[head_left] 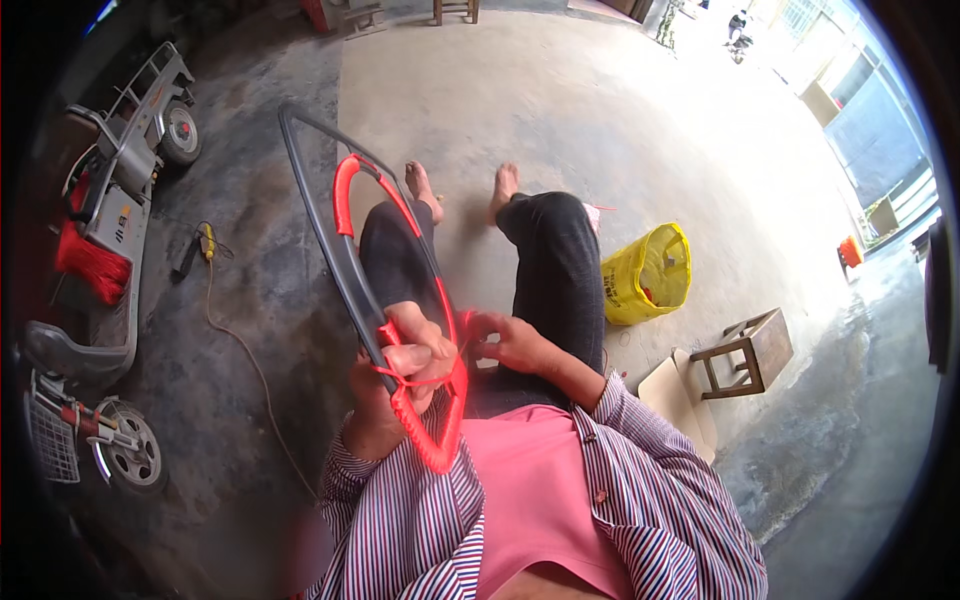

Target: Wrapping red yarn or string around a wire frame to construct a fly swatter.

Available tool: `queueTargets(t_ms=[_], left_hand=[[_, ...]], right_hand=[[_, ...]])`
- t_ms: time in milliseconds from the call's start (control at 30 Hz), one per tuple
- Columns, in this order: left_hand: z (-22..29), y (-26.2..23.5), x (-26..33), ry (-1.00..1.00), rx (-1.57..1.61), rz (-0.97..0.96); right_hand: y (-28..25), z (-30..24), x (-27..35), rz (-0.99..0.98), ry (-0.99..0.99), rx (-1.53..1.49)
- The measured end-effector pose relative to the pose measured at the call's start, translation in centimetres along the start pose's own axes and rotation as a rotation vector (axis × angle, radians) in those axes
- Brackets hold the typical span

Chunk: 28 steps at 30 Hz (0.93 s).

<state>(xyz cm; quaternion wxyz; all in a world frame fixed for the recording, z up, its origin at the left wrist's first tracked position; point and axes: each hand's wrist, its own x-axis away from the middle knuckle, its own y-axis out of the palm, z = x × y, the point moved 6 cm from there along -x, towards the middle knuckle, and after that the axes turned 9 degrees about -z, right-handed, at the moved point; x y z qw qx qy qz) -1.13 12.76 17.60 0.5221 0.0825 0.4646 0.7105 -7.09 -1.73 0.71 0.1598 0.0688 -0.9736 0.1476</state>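
A long black frame point(346, 272) with rounded ends stands tilted over my lap, and red cord wrapping point(432, 452) covers its near end and parts of its sides. My left hand point(415, 352) is closed around the frame near the wrapped end. A thin strand of red cord crosses its fingers. Close beside it, over my thigh, my right hand point(512, 343) has its fingers curled and pinched at the red cord by the frame's right side. The fingertips are partly hidden behind the cord.
By my right leg stands an open yellow bag point(632, 285), with a small wooden stool point(748, 352) and a cardboard sheet point(668, 400) nearby. A three-wheeled vehicle point(120, 225) is parked at left. A yellow power socket point(207, 240) with a cable lies on the concrete floor.
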Motion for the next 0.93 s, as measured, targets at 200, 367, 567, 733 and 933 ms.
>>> queueTargets(t_ms=[200, 367, 567, 733, 933], left_hand=[[-0.1, -0.3, -0.3, 0.031, -0.020, 0.021], [-0.8, -0.9, -1.1, 0.063, -0.131, 0.054], [-4.9, -4.2, -4.0, 0.057, -0.260, 0.034], [-11.2, -5.6, -6.5, -0.311, -0.409, 0.147], [-17.7, -11.7, -5.1, -0.500, -0.392, 0.142]], right_hand=[[1.1, -0.2, -0.4, 0.115, -0.212, 0.420], [-1.6, -1.3, 1.1, 0.167, -0.179, 0.047], [-7.9, -2.8, 10.5, 0.569, -0.237, -0.677], [-8.1, -0.9, 15.9, 0.670, -0.269, -0.590], [-3.4, -0.1, 15.0, 0.435, 0.069, 0.604]])
